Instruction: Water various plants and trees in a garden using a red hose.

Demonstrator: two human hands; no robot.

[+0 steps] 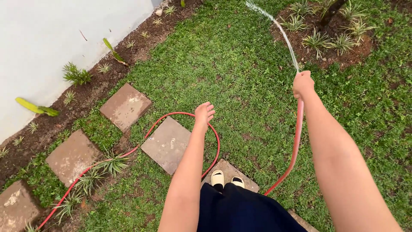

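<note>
My right hand is closed around the end of a red garden hose. A thin jet of water shoots from it up and to the left, over the grass toward the far soil bed. The hose drops under my right arm, loops across the lawn behind my left hand and runs off to the lower left. My left hand is stretched out over the grass with loose fingers and holds nothing. My feet in pale shoes stand on a paving stone.
Several square paving stones lie in a diagonal row on the lawn. A white wall borders a soil strip with small plants on the left. A round soil bed with striped grassy plants and a trunk is at top right.
</note>
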